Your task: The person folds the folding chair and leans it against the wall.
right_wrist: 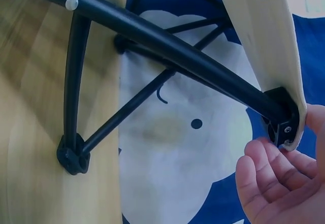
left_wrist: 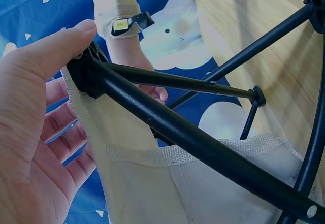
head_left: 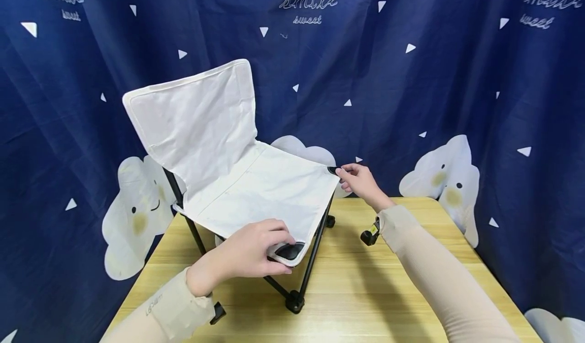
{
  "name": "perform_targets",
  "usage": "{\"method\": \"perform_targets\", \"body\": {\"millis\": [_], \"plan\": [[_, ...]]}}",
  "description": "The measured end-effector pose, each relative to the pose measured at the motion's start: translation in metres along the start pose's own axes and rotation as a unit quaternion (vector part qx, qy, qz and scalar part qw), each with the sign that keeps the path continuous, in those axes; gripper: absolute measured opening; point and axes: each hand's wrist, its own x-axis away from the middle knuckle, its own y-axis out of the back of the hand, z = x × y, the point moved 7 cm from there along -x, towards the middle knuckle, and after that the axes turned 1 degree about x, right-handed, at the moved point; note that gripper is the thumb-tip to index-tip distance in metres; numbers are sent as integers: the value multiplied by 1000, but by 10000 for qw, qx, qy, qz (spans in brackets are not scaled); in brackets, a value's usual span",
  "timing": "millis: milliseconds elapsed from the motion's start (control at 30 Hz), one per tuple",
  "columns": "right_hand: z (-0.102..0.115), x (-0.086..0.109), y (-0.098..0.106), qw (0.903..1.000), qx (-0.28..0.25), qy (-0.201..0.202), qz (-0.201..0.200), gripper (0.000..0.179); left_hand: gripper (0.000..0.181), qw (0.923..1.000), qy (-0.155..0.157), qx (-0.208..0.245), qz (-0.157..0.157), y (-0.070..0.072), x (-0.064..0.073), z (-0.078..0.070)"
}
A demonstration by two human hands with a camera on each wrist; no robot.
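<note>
A white fabric folding chair (head_left: 262, 180) with black legs stands unfolded on the table, its backrest (head_left: 196, 124) at the left. My left hand (head_left: 256, 246) grips the near front corner of the seat, fingers over the black corner patch (head_left: 290, 251). In the left wrist view the thumb presses the black plastic joint (left_wrist: 86, 74) under that corner. With thumb and fingers, my right hand (head_left: 361, 183) pinches the far front corner. The right wrist view shows its fingers (right_wrist: 264, 170) right at the black joint (right_wrist: 281, 117) there.
The wooden table (head_left: 365, 282) carries the chair's black feet, one foot (head_left: 294, 301) near the front. A dark blue curtain (head_left: 320, 68) with white clouds and triangles hangs behind and along both sides. Black tubes (right_wrist: 167, 46) cross beneath the seat.
</note>
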Motion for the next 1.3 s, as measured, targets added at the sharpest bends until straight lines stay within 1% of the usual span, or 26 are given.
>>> {"method": "perform_targets", "body": {"millis": [167, 533, 767, 867, 933, 1100, 1300], "plan": [[3, -1, -1, 9998, -195, 2, -55, 50, 44, 9999, -16, -56, -112, 2, 0, -1], [1, -5, -6, 9990, -410, -169, -107, 52, 43, 9980, -218, -444, -396, 3, 3, -7], [-2, -5, -10, 9974, -657, -277, -123, 46, 43, 9954, -482, -598, -569, 3, 3, -10], [-4, -5, -11, 9960, -818, -340, -154, 45, 44, 9935, -614, -743, -603, 3, 3, -12], [-4, -4, -12, 9950, -901, -372, -210, 41, 44, 9925, -669, -824, -603, 4, 2, -14], [-2, -2, -13, 9943, -959, -360, -278, 30, 45, 9928, -616, -872, -536, 4, 1, -16], [-3, -1, -14, 9932, -1037, -427, -313, 24, 44, 9941, -489, -859, -448, 2, 1, -16]]}}
